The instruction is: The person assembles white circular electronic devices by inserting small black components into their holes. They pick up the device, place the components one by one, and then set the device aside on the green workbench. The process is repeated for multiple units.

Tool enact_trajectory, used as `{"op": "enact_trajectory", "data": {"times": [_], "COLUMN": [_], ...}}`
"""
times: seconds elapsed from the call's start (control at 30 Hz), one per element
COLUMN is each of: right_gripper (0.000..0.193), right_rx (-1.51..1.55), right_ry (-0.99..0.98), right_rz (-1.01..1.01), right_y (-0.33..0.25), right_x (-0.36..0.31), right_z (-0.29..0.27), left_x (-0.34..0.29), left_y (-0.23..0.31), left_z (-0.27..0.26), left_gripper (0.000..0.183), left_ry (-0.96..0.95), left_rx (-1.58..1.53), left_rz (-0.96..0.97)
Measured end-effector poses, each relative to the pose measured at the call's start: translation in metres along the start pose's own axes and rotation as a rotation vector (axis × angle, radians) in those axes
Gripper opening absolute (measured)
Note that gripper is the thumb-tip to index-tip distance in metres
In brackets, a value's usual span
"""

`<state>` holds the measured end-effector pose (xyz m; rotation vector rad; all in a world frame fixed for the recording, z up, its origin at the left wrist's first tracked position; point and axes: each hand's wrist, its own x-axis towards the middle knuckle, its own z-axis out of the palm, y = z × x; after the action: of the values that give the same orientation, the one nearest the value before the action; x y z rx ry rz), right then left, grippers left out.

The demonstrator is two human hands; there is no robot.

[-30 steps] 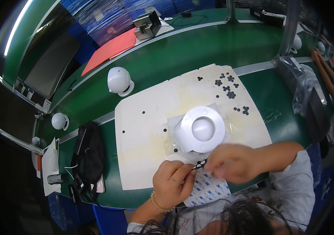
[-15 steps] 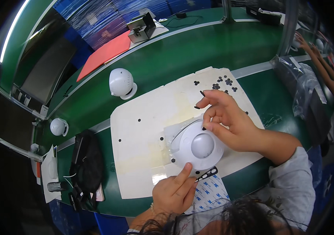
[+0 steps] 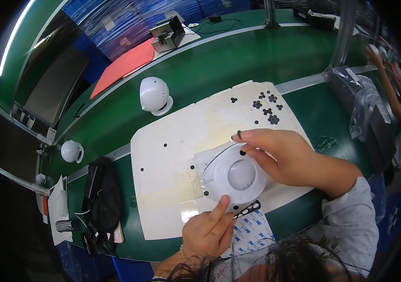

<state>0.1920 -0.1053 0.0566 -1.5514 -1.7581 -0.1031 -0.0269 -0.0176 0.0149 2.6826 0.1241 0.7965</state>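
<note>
A white round housing (image 3: pixel 221 184) with a shallow dome in its middle rests on a cream board, over clear plastic film (image 3: pixel 200 162). My left hand (image 3: pixel 208 235) steadies its near rim, index finger stretched onto it and the other fingers curled below. Beside those fingers lies a black strip with round holes (image 3: pixel 252 208), above a white and blue printed sheet (image 3: pixel 252 235). My right hand (image 3: pixel 280 157) reaches over the far right rim. A small black round pad (image 3: pixel 242 152) shows under one fingertip there; more black shows at its upper fingertips, too small to tell apart.
The cream board (image 3: pixel 163 188) carries scattered black round pads (image 3: pixel 273 120). White ball-shaped units on stands (image 3: pixel 154 94) stand beyond and to the left. A black bag (image 3: pixel 104 188) lies left, a plastic-wrapped dark box (image 3: pixel 365 113) right. Another person's arm (image 3: pixel 388 84) shows far right.
My right hand has come down, its upper fingers closing in on the housing's far rim. Several black pads it hid are now in view. My left hand has stayed put.
</note>
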Motion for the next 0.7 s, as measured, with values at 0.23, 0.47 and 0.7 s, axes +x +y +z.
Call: {"op": "enact_trajectory", "data": {"times": [0.23,0.47,0.7], "right_gripper": [0.046,0.047,0.043], "right_rx": [0.369,0.503,0.162], "right_ry": [0.079,0.013,-0.008], "right_rz": [0.029,0.114,-0.005], "right_y": [-0.001,-0.005,-0.011], "right_x": [0.007,0.012,0.011], "right_z": [0.017,0.030,0.019], "left_x": [0.000,0.001,0.002], "left_y": [0.000,0.001,0.000], "left_z": [0.003,0.001,0.003], "left_gripper": [0.018,0.018,0.019], "left_ry": [0.014,0.006,0.014], "left_rx": [-0.007,-0.009,-0.034], "left_rz": [0.021,0.030,0.033]}}
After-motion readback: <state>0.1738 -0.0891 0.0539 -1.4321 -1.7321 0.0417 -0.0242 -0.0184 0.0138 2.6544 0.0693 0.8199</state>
